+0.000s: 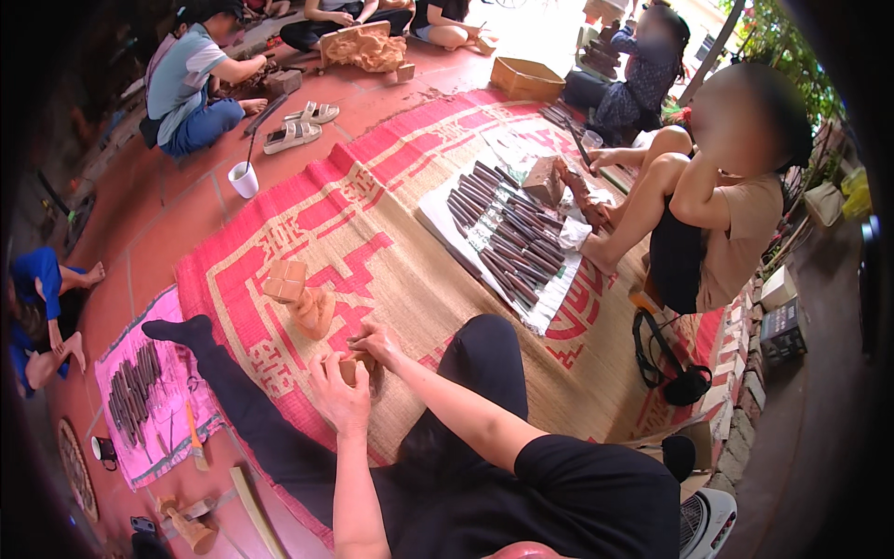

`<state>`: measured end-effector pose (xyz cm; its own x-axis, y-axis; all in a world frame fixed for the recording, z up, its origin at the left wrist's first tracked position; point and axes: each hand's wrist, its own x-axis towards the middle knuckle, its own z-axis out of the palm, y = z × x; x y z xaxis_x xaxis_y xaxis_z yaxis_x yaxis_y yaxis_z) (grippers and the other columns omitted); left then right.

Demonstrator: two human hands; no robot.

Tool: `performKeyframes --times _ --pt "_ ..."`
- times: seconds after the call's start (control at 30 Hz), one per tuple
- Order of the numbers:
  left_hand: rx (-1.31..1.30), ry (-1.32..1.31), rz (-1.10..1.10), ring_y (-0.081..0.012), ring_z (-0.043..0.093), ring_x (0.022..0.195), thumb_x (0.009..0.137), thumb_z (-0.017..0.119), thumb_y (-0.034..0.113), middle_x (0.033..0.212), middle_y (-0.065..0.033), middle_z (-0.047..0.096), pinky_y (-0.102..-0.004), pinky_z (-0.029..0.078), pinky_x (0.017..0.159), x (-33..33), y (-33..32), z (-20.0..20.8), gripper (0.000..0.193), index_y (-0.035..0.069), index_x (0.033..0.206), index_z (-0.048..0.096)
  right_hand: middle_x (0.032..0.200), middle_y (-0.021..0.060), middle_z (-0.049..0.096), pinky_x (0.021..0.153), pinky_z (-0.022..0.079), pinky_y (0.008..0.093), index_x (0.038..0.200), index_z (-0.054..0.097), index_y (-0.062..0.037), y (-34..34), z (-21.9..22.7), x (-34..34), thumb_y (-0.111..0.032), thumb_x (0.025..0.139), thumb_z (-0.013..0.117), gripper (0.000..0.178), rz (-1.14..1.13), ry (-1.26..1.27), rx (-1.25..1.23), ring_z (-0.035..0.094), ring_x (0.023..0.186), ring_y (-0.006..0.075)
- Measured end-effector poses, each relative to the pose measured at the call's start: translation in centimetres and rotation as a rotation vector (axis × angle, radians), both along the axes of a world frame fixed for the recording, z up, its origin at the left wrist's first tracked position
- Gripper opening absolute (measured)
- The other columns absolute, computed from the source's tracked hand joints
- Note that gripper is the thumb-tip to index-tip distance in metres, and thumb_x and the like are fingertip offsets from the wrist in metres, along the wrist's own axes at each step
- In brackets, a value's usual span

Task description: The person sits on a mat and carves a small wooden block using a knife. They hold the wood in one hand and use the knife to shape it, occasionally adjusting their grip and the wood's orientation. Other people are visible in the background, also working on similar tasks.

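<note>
My left hand [339,395] is wrapped round a small brown wooden block [349,371], low over the mat between my legs. My right hand [376,345] is closed at the block's far side. Whatever its fingers grip is too small and hidden to name. Just beyond both hands, a pale wooden carving [311,312] with a squared block-like top [285,279] stands on the mat. Neither hand touches that carving.
The red-and-straw mat [410,252] lies under me. Rows of carving tools [507,228] lie on a white cloth to the right, others [136,391] on a pink cloth [168,326] at left. A wooden mallet [191,531] lies lower left. A seated person [736,186] is close at right.
</note>
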<state>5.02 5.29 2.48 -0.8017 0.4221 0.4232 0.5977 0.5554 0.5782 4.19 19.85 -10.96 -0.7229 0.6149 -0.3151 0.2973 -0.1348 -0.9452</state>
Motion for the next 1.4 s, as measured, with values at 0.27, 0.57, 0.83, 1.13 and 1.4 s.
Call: performKeyframes --times 0.27,0.57,0.83,1.13,1.4 --pt "-0.021 -0.033 0.015 -0.0337 0.057 0.101 0.075 0.072 0.023 0.115 -0.0115 0.054 -0.0447 0.049 0.084 -0.2 0.5 0.2 0.032 0.009 0.102 0.062 0.071 0.0069 0.067 0.062 0.050 0.0339 0.071 0.062 -0.0047 -1.0 0.9 -0.3 -0.017 0.067 0.079 0.022 0.083 -0.285 0.195 0.064 0.069 0.0165" --pt "-0.019 -0.021 0.037 -0.0342 0.057 0.102 0.076 0.071 0.023 0.114 -0.0126 0.053 -0.0450 0.049 0.084 -0.3 -0.1 -0.3 0.033 0.008 0.104 0.062 0.085 0.0101 0.073 0.066 0.052 0.0321 0.076 0.065 -0.0031 -1.4 0.2 0.6 -0.008 0.071 0.079 0.016 0.077 -0.015 0.022 0.068 0.078 0.0149" --pt "-0.032 -0.043 0.018 -0.0330 0.056 0.106 0.077 0.070 0.019 0.114 -0.0104 0.053 -0.0450 0.048 0.088 -0.1 0.6 0.5 0.030 0.007 0.103 0.062 0.078 0.0076 0.072 0.065 0.051 0.0345 0.074 0.065 -0.0044 -0.7 -0.2 -0.9 -0.016 0.068 0.082 0.022 -0.042 -0.307 0.276 0.068 0.074 0.0174" --pt "-0.008 -0.051 0.053 -0.0352 0.056 0.105 0.075 0.071 0.023 0.115 -0.0138 0.053 -0.0454 0.048 0.087 -0.7 -0.2 -0.2 0.036 0.006 0.105 0.062 0.074 0.0070 0.070 0.064 0.050 0.0304 0.074 0.066 -0.0053 -1.6 0.1 0.8 -0.017 0.069 0.083 0.021 0.030 -0.081 0.102 0.066 0.073 0.0131" --pt "-0.003 -0.043 0.066 -0.0330 0.056 0.105 0.076 0.071 0.020 0.113 -0.0111 0.052 -0.0445 0.048 0.086 -0.2 -0.6 -0.1 0.031 0.007 0.102 0.061 0.075 0.0071 0.071 0.065 0.051 0.0295 0.070 0.063 -0.0028 -0.7 0.6 0.0 -0.012 0.072 0.081 0.020 -0.079 -0.018 -0.031 0.068 0.077 0.0127"
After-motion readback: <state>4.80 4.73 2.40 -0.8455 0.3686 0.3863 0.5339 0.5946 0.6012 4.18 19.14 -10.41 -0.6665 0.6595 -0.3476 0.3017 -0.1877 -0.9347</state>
